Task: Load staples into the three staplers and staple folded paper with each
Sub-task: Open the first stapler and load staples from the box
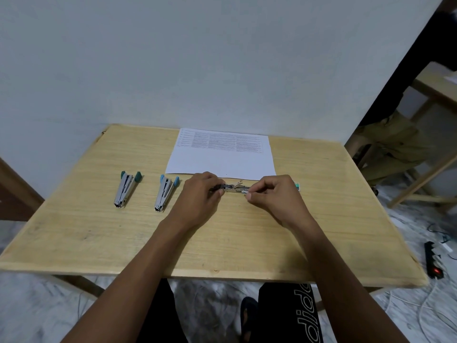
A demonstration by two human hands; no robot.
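Opened silver stapler spans left grip and right grip. Teal stapler and blue stapler lie left of them, with the paper just beyond.

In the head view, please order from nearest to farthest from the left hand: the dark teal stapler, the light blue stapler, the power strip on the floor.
1. Light blue stapler, just left of the left hand.
2. Dark teal stapler, farther left.
3. Power strip, on the floor, far right.
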